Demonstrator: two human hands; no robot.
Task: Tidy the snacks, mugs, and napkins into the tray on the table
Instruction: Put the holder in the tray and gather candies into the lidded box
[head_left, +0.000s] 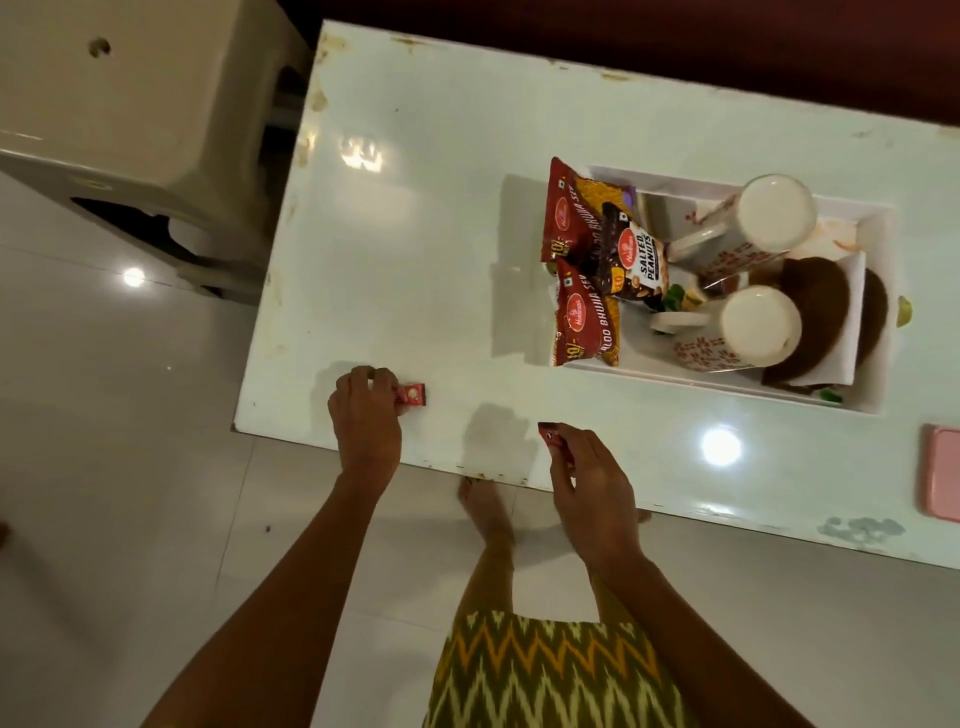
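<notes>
A small red foil-wrapped sweet (411, 396) is pinched at one end by the fingertips (375, 383) of the left hand (366, 421), while its other end rests on the glossy white tabletop (415, 234) near the front edge. A second small red wrapped sweet (550, 435) is gripped between the thumb and fingers of the right hand (592, 483), which is held just above the table's near edge, and only the wrapper's tip is seen past the fingers.

Further out, the white rectangular tray (878, 312) is set well apart from both hands, toward the table's far right. It is already filled with two red sev packets (571, 218), a dark salted-peanut packet (636, 260), two white patterned mugs (748, 322) lying on their sides, and white napkins printed with brown discs (826, 312) (little bare floor is left inside).

The risk is judged to lie in the carry: each sweet is held by a thin, slippery wrapper end, so one could be dropped over the table edge onto the floor. A sweet released carelessly onto the crowded heap could also slide off a mug or packet and out of the tray.
</notes>
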